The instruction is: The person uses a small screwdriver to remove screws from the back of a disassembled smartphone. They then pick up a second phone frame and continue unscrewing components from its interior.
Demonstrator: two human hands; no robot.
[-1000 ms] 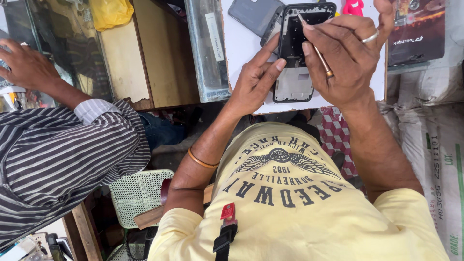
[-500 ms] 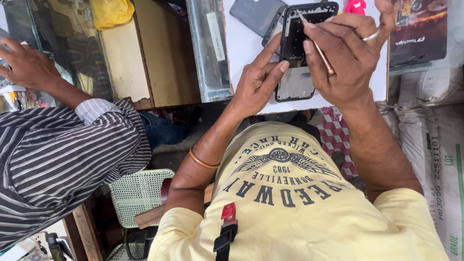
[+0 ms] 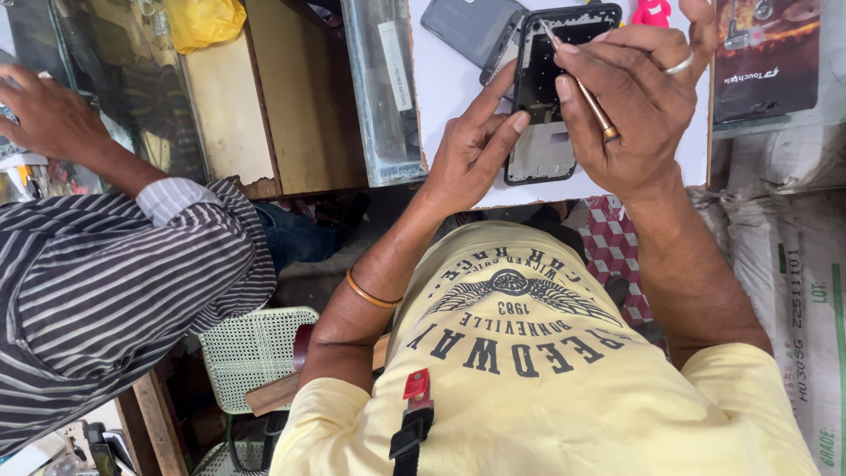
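**Hands at an opened phone on a white board**

Right hand [image 3: 639,115] is closed around a thin metal tool [image 3: 582,79], pinched between thumb and fingers; a ring sits on one finger. The tool's tip rests at the upper end of the opened phone [image 3: 551,88], inside its dark frame. Left hand [image 3: 471,145] is partly open, its fingers extended and pressed against the phone's left edge, steadying it; nothing is enclosed in the palm. A bangle sits on that forearm.

The phone lies flat on a white board [image 3: 449,79], back cover off, dark interior above and a pale grey panel at its near end. Touching the phone's upper left corner lies a grey flat cover [image 3: 467,26]. Just right of the phone's top, a small pink object [image 3: 652,12] lies at the frame edge.

Well to the left of the phone, another person's hand [image 3: 48,115], with a striped sleeve [image 3: 115,282], rests on a glass counter [image 3: 132,88]. Its grip cannot be told.
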